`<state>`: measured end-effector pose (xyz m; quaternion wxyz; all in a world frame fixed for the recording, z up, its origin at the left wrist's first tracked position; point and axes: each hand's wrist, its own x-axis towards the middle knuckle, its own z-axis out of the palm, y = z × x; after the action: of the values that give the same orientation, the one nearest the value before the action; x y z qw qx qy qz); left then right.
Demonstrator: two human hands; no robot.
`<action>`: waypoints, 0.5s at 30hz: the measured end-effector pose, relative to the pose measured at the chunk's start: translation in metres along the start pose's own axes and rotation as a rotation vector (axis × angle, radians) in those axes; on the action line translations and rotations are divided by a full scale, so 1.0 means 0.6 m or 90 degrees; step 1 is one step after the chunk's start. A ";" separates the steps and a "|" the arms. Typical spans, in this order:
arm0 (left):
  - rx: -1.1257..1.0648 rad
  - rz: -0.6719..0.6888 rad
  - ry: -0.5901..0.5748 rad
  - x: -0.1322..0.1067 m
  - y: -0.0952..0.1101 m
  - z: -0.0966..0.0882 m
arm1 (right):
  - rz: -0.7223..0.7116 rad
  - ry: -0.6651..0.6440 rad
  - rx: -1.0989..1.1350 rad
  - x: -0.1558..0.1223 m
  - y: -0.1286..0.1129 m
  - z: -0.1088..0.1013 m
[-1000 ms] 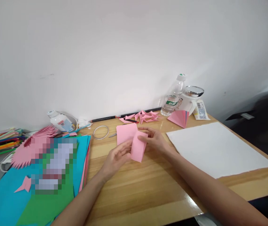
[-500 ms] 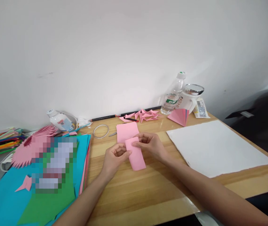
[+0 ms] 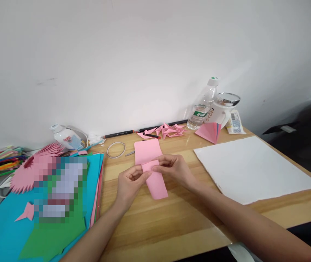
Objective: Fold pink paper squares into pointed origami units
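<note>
Between my two hands is a folded strip of pink paper (image 3: pixel 157 186), its lower end hanging toward me. My left hand (image 3: pixel 130 180) pinches its upper left edge between thumb and fingers. My right hand (image 3: pixel 173 169) pinches the upper right part the same way. Just behind lies a pink paper square (image 3: pixel 147 151) on the wooden table (image 3: pixel 133 229), partly covered by my fingers. The tip of a pair of scissors (image 3: pixel 130 153) pokes out at its left. Farther back sit several folded pink paper pieces (image 3: pixel 168 131).
A white board (image 3: pixel 256 169) lies at right. Behind it stand a water bottle (image 3: pixel 201 107), a white mug (image 3: pixel 219 112) and a folded pink cone (image 3: pixel 209 133). At left are blue sheets (image 3: pixel 5 222), a spiky pink paper ring (image 3: pixel 21 176), a white bottle (image 3: pixel 66 137) and a tape ring (image 3: pixel 116 149).
Both hands have drawn the strip's top edge slightly left, and my left thumb has moved up closer to my right thumb. The view has shifted a little.
</note>
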<state>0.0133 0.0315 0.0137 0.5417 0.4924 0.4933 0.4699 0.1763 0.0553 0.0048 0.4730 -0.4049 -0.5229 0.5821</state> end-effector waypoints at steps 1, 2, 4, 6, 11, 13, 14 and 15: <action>0.010 0.011 0.009 -0.001 0.002 0.001 | -0.001 -0.004 0.004 0.000 0.000 0.000; 0.016 0.020 0.018 -0.002 0.003 0.002 | -0.001 -0.010 0.009 0.000 0.000 0.000; 0.018 0.024 0.028 -0.002 0.004 0.003 | 0.001 -0.019 0.013 -0.001 -0.002 -0.001; 0.008 0.017 0.030 -0.002 0.002 0.002 | 0.002 -0.019 0.009 -0.001 -0.003 -0.001; -0.026 -0.001 0.031 0.001 -0.006 -0.001 | 0.008 -0.009 -0.002 -0.001 -0.006 -0.002; -0.040 -0.003 0.033 0.001 -0.008 -0.002 | 0.010 -0.012 -0.002 0.000 -0.006 -0.003; -0.045 -0.005 0.033 0.001 -0.009 -0.002 | 0.010 -0.017 0.000 0.000 -0.006 -0.003; -0.049 -0.006 0.031 0.001 -0.010 -0.002 | 0.010 -0.022 0.001 0.000 -0.006 -0.003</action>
<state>0.0124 0.0320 0.0079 0.5506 0.4572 0.4900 0.4977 0.1787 0.0556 0.0084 0.4597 -0.3986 -0.5274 0.5930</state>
